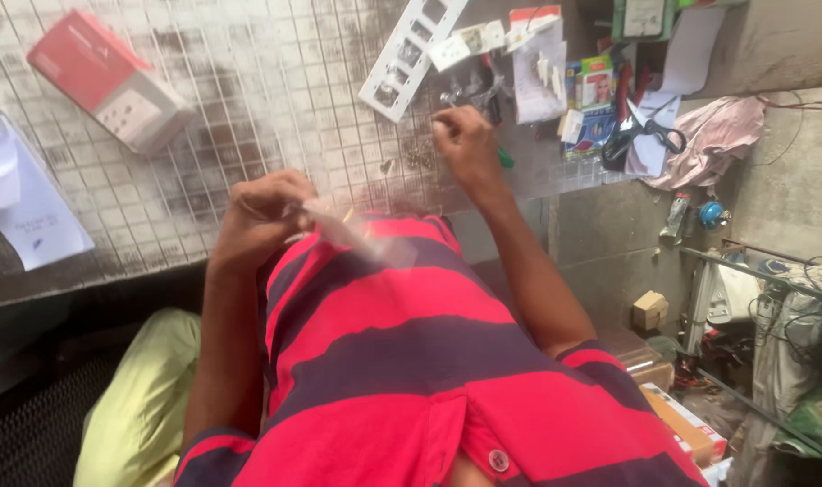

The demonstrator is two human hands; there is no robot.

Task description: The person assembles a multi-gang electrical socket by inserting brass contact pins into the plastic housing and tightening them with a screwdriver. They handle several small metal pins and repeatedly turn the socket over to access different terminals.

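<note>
Biggest worry here: the clear plastic sleeve (343,230) is pinched in the left hand (258,221), fingers clenched on it, right at the near edge of the tiled worktop (204,135), so anything sliding out probably drops into the lap. The right hand (465,144) is further in, fingers bunched on something tiny I can't make out, just beside loose screws (418,158) that could scatter.

Taking the white switch plate (409,54) as the landmark: a red-and-white box (109,81) lies far left of it, white papers (28,207) further left, colourful small packets (593,95) right, black scissors (645,135) beyond those.
</note>
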